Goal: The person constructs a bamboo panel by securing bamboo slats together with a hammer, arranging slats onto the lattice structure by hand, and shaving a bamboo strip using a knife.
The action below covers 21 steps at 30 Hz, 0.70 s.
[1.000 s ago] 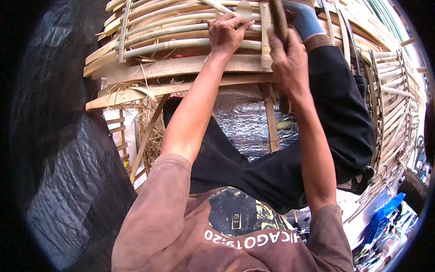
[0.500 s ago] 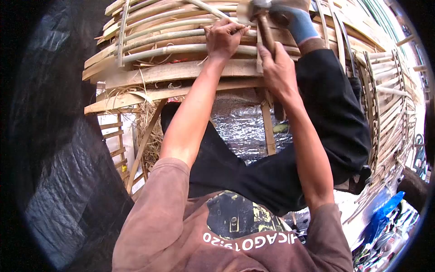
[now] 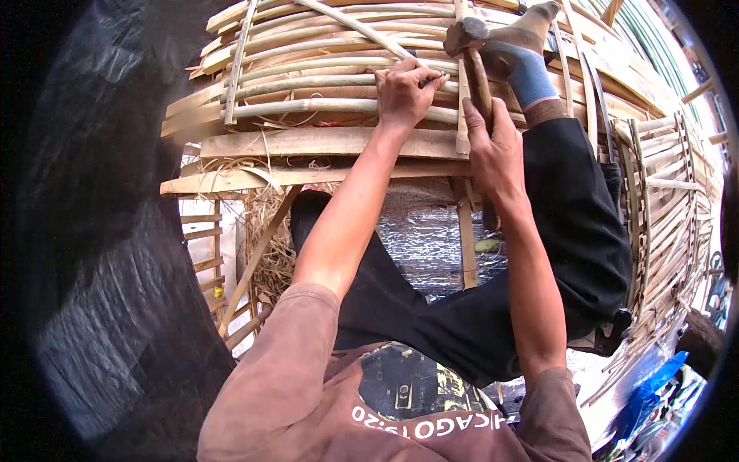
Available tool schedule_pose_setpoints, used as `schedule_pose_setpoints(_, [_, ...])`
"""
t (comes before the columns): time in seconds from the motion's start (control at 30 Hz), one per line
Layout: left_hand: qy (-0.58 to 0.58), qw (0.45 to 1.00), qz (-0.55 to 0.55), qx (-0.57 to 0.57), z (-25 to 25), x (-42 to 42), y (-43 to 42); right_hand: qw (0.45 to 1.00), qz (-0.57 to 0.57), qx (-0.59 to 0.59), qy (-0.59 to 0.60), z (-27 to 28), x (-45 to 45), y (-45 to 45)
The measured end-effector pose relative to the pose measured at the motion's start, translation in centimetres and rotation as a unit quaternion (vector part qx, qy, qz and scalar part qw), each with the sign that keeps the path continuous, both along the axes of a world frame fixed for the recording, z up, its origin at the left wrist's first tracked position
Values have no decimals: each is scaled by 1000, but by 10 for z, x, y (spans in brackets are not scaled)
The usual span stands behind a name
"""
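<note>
Near edge: the front board (image 3: 308, 144) of the slatted frame spans below both hands; the forearms pass over it.
Left hand: fingers bent and drawn together, set down at the poles (image 3: 308, 104); any small item between the fingertips cannot be made out (image 3: 409, 88).
Right hand: closed around the wooden handle of the hammer (image 3: 479, 81); thumb along the handle (image 3: 496, 154).
Hammer position: head up and away from the body, above the slats, between the left hand and the socked foot (image 3: 527, 73).
Clearance, right: narrow; the foot is just beside the hammer head.
Clearance, left: wider; poles run from the left hand to the left cross strip (image 3: 239, 69).
Clearance, between hands: small; the middle cross strip (image 3: 463, 115) lies there.
Work surface: curved, roughly parallel poles and flat slats with gaps; a diagonal pole (image 3: 358, 27) reaches the left hand.
Below the board: loose fibres (image 3: 269, 258) at left; silvery sheet (image 3: 419, 239) between the legs.
Surroundings: black sheeting (image 3: 100, 292) at left; second slatted panel (image 3: 666, 200) at right; blue plastic (image 3: 647, 393) at lower right.
</note>
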<state>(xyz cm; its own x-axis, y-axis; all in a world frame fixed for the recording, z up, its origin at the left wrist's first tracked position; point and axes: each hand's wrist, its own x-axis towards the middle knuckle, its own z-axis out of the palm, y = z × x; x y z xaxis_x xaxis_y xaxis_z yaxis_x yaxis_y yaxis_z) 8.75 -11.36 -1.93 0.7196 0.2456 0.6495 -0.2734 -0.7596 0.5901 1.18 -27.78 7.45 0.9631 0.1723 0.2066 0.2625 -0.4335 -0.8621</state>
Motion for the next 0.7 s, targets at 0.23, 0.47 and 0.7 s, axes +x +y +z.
schedule_pose_setpoints(0.23, [-12,1000,11,10,-1,1,-1,998,-19,-54,34,-16,4,4])
schedule_pose_setpoints(0.47, [38,999,-3,29,5,-6,3,999,-29,31,20,7,-3,-14])
schedule_pose_setpoints(0.7, [32,983,-80,161,12,-8,47,997,-20,4,71,-11,-5,-17])
